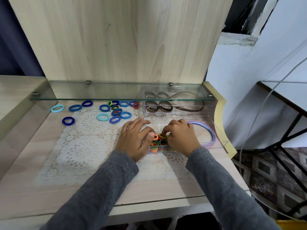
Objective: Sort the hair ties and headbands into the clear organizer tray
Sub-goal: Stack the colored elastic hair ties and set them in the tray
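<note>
1. Your left hand [135,138] lies at the left wall of the clear organizer tray [221,140]. Its fingers are fairly straight and spread over the tray's edge, and its thumb tip touches an orange tie.
2. Your right hand [181,136] is over the tray's near part with its fingers curled down. The fingertips pinch one of the small hair ties [159,142], a yellow-green one.
3. Your two hands are close together, with only the pile of small ties between them.
4. The small hair ties are orange, green and yellow. They are packed in the tray's near-left compartment, several of them standing on edge.
5. The pastel headbands [211,135] curve along the right side of the same tray, just beside your right hand.
6. The brown headbands and ties [166,108] fill the far compartment, partly under the glass shelf [99,92].
7. The tray sits at the right end of the counter [157,191], with its near-left corner on the lace mat [83,146].
8. The blue hair ties [114,112] lie loose on the counter to the left of the tray, well apart from your hands. Most are clustered at the far edge of the mat, and a few are scattered further left.
9. One red tie and a few green-and-black ones are mixed into that blue cluster.
10. Grey sleeves [103,183] cover both forearms to the wrists.
</note>
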A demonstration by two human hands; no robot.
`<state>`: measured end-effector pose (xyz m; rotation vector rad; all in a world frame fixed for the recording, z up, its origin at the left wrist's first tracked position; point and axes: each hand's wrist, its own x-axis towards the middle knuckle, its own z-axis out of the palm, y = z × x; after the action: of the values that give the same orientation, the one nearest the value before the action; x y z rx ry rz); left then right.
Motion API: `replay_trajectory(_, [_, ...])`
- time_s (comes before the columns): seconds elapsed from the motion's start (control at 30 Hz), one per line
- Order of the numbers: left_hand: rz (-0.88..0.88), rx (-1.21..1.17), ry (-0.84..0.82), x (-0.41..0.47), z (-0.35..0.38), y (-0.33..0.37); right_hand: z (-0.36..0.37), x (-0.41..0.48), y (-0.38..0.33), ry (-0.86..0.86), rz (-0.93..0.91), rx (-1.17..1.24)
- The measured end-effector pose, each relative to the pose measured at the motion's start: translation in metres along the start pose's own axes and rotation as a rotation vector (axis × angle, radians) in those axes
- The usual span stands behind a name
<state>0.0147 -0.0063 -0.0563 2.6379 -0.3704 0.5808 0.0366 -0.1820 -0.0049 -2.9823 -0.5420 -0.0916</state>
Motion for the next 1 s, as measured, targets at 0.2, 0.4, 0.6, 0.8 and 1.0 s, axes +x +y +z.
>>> replay_trajectory(0.2, [0.063,-0.071,0.082,-0.002,-0.005,0.003,0.004,-0.003,0.005,0.186,0.021,0.151])
replay_trajectory(0.4, [0.123,-0.128,0.150,-0.004,-0.008,0.002,-0.001,-0.003,0.014,0.148,-0.065,0.247])
replay_trajectory(0.6, [0.207,-0.194,0.076,-0.005,-0.008,0.002,-0.007,-0.001,0.016,0.063,-0.131,0.174])
replay_trajectory(0.8, [0.241,-0.192,0.016,-0.006,-0.010,0.003,-0.011,0.001,0.016,0.022,-0.138,0.165])
replay_trajectory(1.0, [0.242,-0.187,0.012,-0.005,-0.012,0.004,-0.016,0.005,0.016,-0.027,-0.147,0.173])
